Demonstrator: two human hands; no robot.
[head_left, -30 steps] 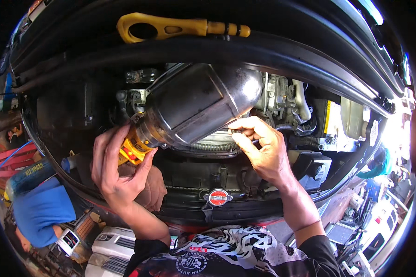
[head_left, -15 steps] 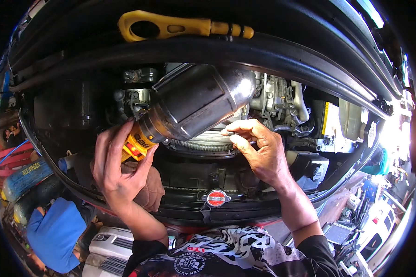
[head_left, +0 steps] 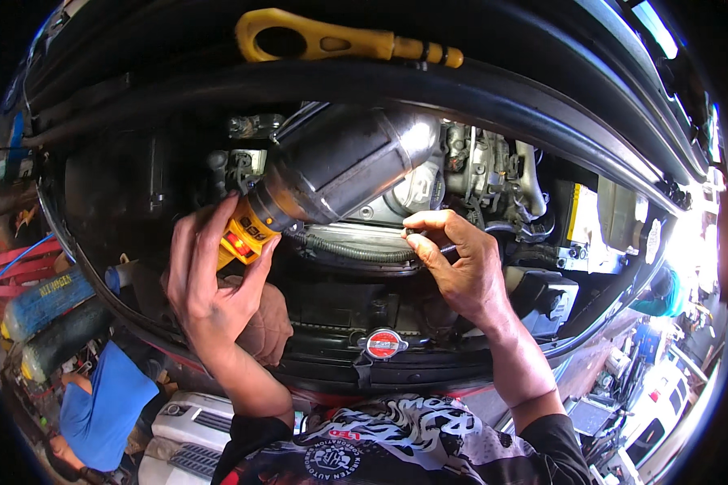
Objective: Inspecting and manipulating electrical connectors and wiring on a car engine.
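Inside a car's engine bay, my left hand (head_left: 218, 283) grips the yellow end of a thick black-and-yellow cylindrical tool (head_left: 340, 166). Its dark body slants up to the right and ends in a shiny rounded tip; I cannot tell its exact kind. My right hand (head_left: 461, 259) is closed in a pinch just below that tip, with a small dark piece (head_left: 407, 233) between thumb and forefinger. A black corrugated hose (head_left: 348, 251) runs between the hands and passes behind the right fingers. Under the left wrist shows a brown cloth (head_left: 268, 323).
A yellow ring-shaped handle (head_left: 356, 42) sits along the black bar at the top. Near the front edge is a red-topped radiator cap (head_left: 384, 344). A battery (head_left: 581, 214) and a pale plastic tank (head_left: 538, 299) stand on the right. A person in blue (head_left: 109, 404) crouches at lower left.
The view has shifted slightly, with the yellow handle now higher and further right. Both hands keep their grips, and the tool's tip sits a little further left. The person in blue has shifted slightly.
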